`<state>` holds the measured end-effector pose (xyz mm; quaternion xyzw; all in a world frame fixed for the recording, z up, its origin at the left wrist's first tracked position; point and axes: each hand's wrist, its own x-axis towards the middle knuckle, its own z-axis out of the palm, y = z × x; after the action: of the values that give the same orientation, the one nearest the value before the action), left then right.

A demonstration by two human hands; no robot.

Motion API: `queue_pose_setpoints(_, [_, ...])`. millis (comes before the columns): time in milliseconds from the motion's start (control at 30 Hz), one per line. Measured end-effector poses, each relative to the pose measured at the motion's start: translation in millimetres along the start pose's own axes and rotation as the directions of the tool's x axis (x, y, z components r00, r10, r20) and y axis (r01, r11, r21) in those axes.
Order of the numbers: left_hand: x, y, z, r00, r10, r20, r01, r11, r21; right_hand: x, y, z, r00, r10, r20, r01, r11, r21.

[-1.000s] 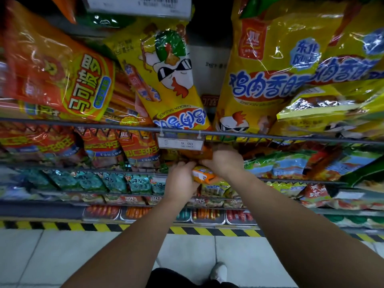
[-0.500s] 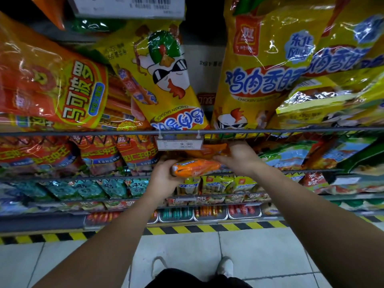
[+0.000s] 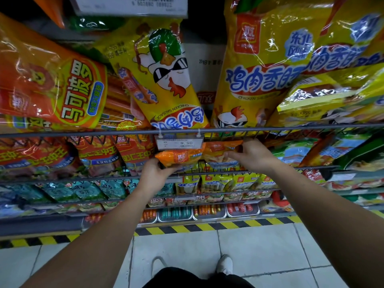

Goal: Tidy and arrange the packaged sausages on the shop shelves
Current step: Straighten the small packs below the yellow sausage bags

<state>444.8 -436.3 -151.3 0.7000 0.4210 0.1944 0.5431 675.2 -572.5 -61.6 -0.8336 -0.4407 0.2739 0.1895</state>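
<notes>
Shoes (image 3: 224, 264) on pale tiles (image 3: 187, 246) sit below my two forearms, which reach up to the row of sausage packets just under the wire rail (image 3: 291, 127). My left hand (image 3: 152, 172) is curled round the lower edge of an orange pack (image 3: 178, 157), holding it right beneath the price tag (image 3: 179, 143). My right hand (image 3: 252, 155) pinches a second pack (image 3: 218, 151) that touches the orange one on its right side, with fingers laid across its front. Beyond and above the rail, yellow bags (image 3: 259, 80) and a red bag (image 3: 52, 84) lean forward.
</notes>
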Motion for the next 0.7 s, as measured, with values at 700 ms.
queue_pose_setpoints(700, [-4,19,0,0.987,-0.13,-0.097,0.122,0.989,-0.084,14,10,16,0.998,0.024,0.052,-0.043,0.912,0.409])
